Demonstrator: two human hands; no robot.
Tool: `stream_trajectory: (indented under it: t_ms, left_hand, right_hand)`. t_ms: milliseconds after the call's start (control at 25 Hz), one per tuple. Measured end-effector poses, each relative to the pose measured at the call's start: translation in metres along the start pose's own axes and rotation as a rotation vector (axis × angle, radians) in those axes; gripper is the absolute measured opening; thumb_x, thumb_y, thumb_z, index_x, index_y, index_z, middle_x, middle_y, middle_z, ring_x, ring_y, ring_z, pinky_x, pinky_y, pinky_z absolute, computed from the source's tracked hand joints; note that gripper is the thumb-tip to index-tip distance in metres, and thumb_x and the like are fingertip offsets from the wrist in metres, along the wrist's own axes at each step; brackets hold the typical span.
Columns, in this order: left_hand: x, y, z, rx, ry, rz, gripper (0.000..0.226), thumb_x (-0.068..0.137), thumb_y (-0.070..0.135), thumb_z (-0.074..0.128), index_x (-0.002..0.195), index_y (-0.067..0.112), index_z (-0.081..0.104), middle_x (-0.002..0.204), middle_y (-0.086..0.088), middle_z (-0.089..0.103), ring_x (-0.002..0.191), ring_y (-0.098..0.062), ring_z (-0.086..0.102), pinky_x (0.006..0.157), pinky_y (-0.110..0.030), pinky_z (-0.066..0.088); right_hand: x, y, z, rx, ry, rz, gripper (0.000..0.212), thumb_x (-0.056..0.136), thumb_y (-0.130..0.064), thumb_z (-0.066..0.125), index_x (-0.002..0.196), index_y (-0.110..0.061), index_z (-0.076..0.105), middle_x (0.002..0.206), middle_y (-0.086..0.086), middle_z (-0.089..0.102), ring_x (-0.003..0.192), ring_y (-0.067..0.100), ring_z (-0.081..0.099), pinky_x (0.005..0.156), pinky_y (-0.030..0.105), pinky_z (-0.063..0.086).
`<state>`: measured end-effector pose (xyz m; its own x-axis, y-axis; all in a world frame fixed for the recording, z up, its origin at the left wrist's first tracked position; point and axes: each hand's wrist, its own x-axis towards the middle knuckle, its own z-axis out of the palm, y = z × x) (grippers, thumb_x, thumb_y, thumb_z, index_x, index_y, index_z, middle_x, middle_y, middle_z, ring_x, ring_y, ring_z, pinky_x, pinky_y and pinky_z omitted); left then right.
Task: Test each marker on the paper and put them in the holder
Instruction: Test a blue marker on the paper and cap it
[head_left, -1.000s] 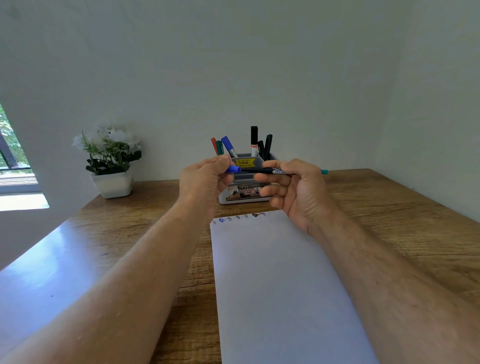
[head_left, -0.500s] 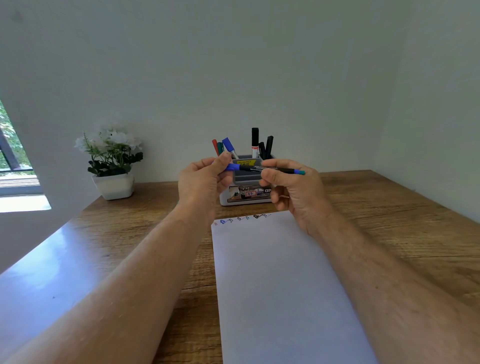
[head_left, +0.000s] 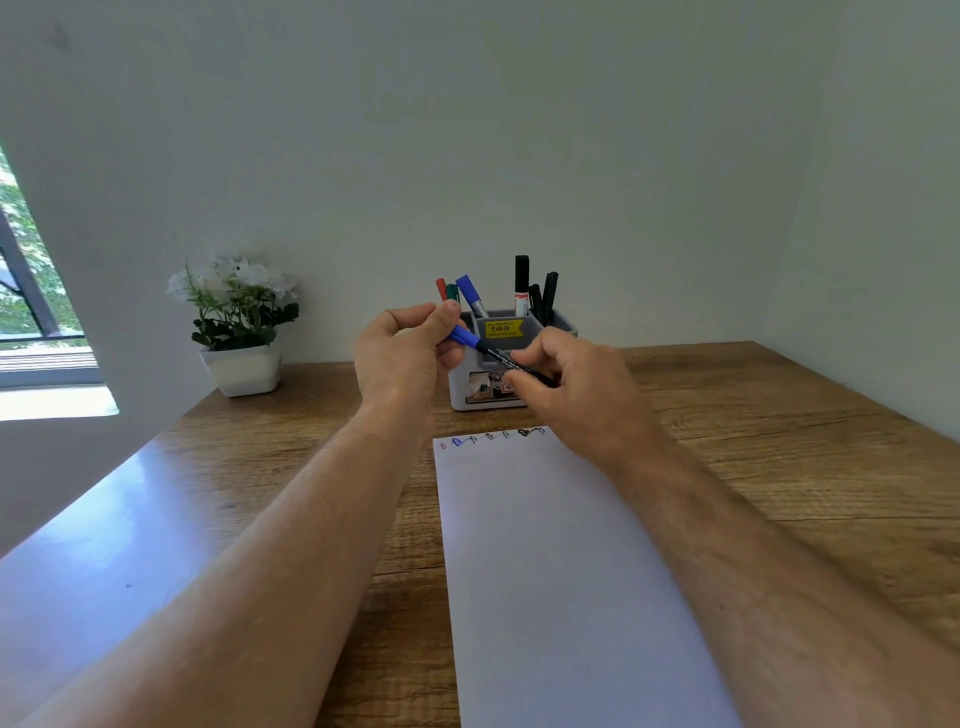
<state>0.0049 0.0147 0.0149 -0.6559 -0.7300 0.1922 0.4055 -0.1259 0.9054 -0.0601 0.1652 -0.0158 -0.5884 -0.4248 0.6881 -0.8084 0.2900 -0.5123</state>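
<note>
I had both hands raised just in front of the marker holder (head_left: 511, 364), with one blue-capped marker (head_left: 498, 356) slanting between them. My left hand (head_left: 410, 353) pinched the blue cap end between thumb and fingertips; my right hand (head_left: 576, 387) had its fingers curled round the black barrel. I judged this the capping or uncapping step for this marker, though I could not tell from this view whether the cap was seated or coming loose.

The paper (head_left: 561, 571) lay near me on the wooden table (head_left: 779, 441), its far edge carrying a row of small test marks (head_left: 493, 436) in several colours. The holder stood just beyond that edge, with red, green and blue markers (head_left: 460, 296) leaning in its left part and black markers (head_left: 535, 291) in its right.

If the cap was going on, the next move called for a short reach forward and a drop into the holder; its centre compartment looked free. If coming off, the tip had to come down beside the existing marks, where the far right corner offered little room but the sheet below was unmarked. A potted plant (head_left: 239, 322) stood well to the left, clear of either path.
</note>
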Motion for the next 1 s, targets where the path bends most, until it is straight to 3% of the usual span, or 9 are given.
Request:
stream_trajectory:
  t_ms: [200,440,600,760,1000]
  left_hand:
    - [0.000,0.001,-0.001,-0.021,-0.008,0.007,0.018,0.084,0.015,0.074,0.100,0.012,0.065,0.089,-0.009,0.075,0.071,-0.013,0.072,0.059,-0.021,0.056]
    - [-0.002,-0.001,-0.001,0.001,-0.033,0.008,0.018,0.084,0.016,0.074,0.100,0.012,0.066,0.091,-0.010,0.075,0.071,-0.013,0.072,0.060,-0.022,0.056]
    - [-0.006,-0.003,-0.001,0.069,-0.064,0.029,0.024,0.082,0.009,0.075,0.102,0.015,0.063,0.094,-0.010,0.072,0.070,-0.012,0.073,0.060,-0.022,0.057]
    - [-0.012,-0.005,0.006,0.157,-0.149,-0.001,0.052,0.078,-0.007,0.074,0.119,0.018,0.054,0.091,-0.008,0.070,0.067,-0.012,0.074,0.059,-0.030,0.059]
    - [-0.016,0.000,0.008,0.243,-0.115,0.149,0.057,0.075,-0.003,0.078,0.119,0.023,0.052,0.092,-0.008,0.071,0.075,-0.016,0.074,0.065,-0.034,0.062]
  right_hand:
    - [0.003,-0.005,0.004,0.203,-0.074,0.117,0.007,0.090,-0.023,0.069,0.087,-0.018,0.065,0.070,-0.003,0.069,0.059,0.007,0.065,0.053,0.022,0.052]
    - [0.002,-0.009,0.003,0.482,-0.193,0.321,0.008,0.093,-0.021,0.066,0.088,-0.015,0.064,0.056,0.003,0.065,0.037,0.007,0.049,0.038,0.020,0.039]
    - [0.001,-0.008,0.003,0.453,-0.231,0.359,0.011,0.094,-0.025,0.063,0.090,-0.015,0.063,0.059,0.005,0.067,0.035,0.009,0.045,0.035,0.021,0.037]
    - [0.001,-0.006,0.004,0.389,-0.208,0.370,0.014,0.095,-0.031,0.061,0.090,-0.018,0.064,0.063,0.005,0.071,0.036,0.008,0.050,0.036,0.019,0.039]
    - [-0.002,-0.001,0.002,0.334,-0.085,0.415,0.031,0.096,-0.045,0.056,0.090,-0.019,0.071,0.078,0.001,0.073,0.045,0.016,0.066,0.034,0.019,0.041]
